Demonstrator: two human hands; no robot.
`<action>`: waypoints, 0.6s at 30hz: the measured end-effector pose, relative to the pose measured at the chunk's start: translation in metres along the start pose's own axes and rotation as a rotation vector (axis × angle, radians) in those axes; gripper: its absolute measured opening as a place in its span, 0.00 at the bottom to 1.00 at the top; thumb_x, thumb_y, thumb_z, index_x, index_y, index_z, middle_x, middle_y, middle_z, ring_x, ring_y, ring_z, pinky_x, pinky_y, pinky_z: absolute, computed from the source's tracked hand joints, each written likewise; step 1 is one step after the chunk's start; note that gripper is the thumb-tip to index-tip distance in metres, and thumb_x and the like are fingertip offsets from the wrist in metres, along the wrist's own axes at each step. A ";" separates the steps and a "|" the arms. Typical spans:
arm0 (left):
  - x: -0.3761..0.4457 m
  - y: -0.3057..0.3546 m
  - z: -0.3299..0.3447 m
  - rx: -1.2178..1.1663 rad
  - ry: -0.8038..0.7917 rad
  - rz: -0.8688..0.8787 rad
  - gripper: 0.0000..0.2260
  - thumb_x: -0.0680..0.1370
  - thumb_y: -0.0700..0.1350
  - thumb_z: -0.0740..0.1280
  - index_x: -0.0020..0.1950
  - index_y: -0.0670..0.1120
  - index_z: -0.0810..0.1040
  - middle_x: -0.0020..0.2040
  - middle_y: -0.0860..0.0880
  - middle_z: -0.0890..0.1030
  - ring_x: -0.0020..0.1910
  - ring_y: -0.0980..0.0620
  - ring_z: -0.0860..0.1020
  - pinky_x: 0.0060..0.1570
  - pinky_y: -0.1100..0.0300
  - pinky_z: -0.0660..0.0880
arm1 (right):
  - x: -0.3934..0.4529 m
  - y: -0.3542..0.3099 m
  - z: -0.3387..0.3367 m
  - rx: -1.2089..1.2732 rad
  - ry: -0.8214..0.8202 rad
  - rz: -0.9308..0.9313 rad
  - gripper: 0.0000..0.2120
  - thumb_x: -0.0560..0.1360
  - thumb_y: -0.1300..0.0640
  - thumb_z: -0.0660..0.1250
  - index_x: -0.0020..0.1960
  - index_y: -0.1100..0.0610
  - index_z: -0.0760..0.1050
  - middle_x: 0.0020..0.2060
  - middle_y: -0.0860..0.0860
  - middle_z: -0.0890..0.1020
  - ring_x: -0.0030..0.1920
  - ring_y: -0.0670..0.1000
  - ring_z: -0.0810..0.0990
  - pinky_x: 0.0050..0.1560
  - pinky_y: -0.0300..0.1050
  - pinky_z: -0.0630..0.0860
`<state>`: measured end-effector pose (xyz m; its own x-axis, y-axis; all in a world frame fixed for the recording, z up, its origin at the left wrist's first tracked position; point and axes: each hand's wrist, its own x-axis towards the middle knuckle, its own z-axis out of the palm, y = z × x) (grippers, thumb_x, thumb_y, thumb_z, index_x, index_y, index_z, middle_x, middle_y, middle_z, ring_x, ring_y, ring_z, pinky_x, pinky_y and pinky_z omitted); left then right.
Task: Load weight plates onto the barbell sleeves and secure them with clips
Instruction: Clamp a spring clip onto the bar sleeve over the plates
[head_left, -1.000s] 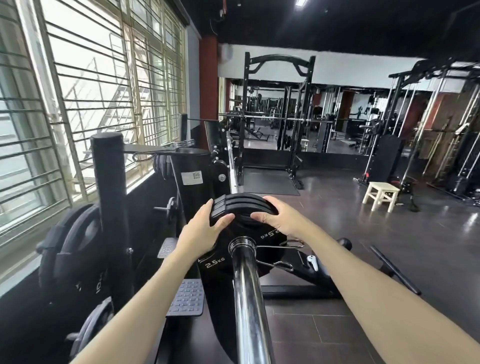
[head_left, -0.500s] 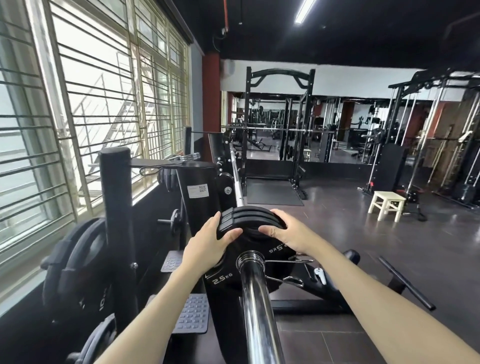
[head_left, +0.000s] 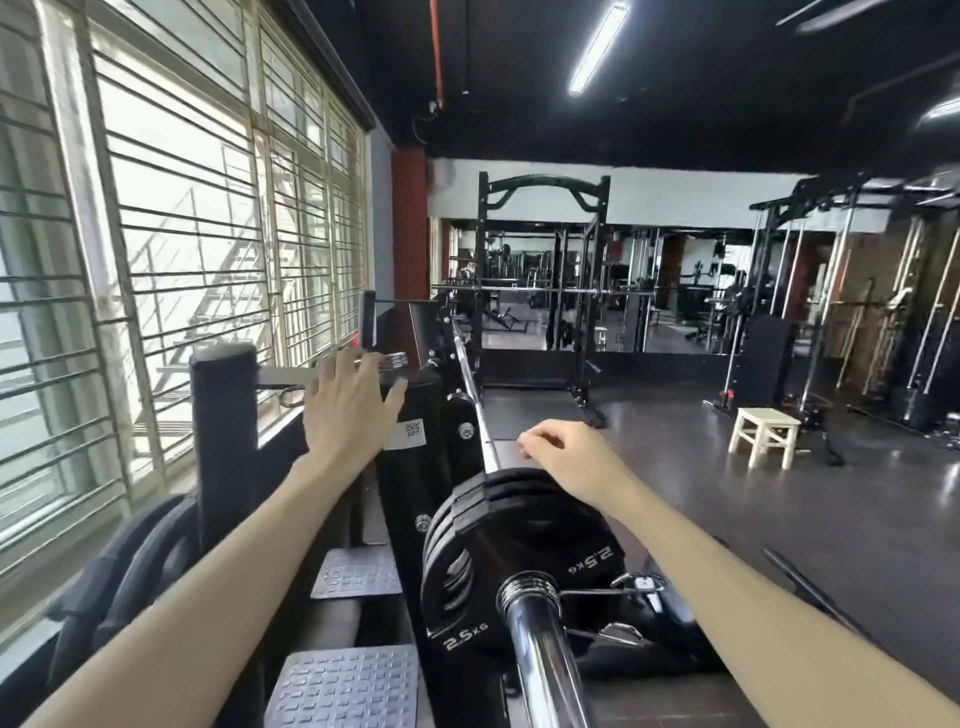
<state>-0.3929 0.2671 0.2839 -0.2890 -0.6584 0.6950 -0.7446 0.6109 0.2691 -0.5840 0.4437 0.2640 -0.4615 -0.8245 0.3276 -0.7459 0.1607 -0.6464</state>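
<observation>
Black 2.5 kg weight plates (head_left: 519, 561) sit stacked on the chrome barbell sleeve (head_left: 540, 649), which points toward me. A wire spring clip (head_left: 597, 608) hangs on the sleeve just in front of the plates. My left hand (head_left: 345, 405) is raised with fingers spread, reaching up to a second spring clip (head_left: 387, 359) that lies on top of the black rack upright (head_left: 415, 415). My right hand (head_left: 569, 457) hovers just above the plates' top edge, fingers loosely curled and holding nothing.
A black post (head_left: 223, 415) and stored plates (head_left: 124, 566) stand at left below the barred windows. Textured foot plates (head_left: 345, 686) lie under the bar. A white stool (head_left: 763, 434) and more racks stand on the dark floor beyond.
Both hands have let go of the plate stack. My left hand has moved up and left to the clip on the rack; my right hand has lifted slightly off the plates.
</observation>
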 end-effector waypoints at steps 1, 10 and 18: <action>0.012 -0.003 0.002 0.029 -0.021 0.004 0.24 0.81 0.58 0.61 0.71 0.45 0.72 0.72 0.43 0.72 0.72 0.41 0.67 0.68 0.43 0.66 | 0.004 -0.006 0.004 -0.008 -0.004 -0.005 0.13 0.81 0.48 0.62 0.51 0.53 0.83 0.49 0.48 0.86 0.52 0.50 0.82 0.57 0.48 0.76; 0.056 -0.016 0.030 -0.010 -0.191 0.047 0.19 0.82 0.59 0.60 0.60 0.46 0.79 0.69 0.44 0.76 0.60 0.40 0.79 0.49 0.48 0.75 | 0.025 -0.011 0.023 0.055 0.017 0.035 0.12 0.80 0.52 0.63 0.44 0.52 0.83 0.40 0.45 0.86 0.42 0.47 0.83 0.46 0.43 0.79; 0.035 0.045 0.012 -0.322 -0.035 0.124 0.17 0.82 0.53 0.63 0.62 0.43 0.80 0.62 0.45 0.80 0.54 0.44 0.80 0.54 0.49 0.76 | 0.010 -0.001 0.000 0.098 0.121 0.060 0.12 0.81 0.51 0.63 0.60 0.52 0.80 0.54 0.46 0.85 0.55 0.48 0.81 0.52 0.41 0.73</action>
<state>-0.4436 0.2665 0.3120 -0.3897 -0.5818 0.7139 -0.4764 0.7908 0.3844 -0.5879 0.4356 0.2673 -0.5631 -0.7424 0.3631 -0.6674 0.1495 -0.7295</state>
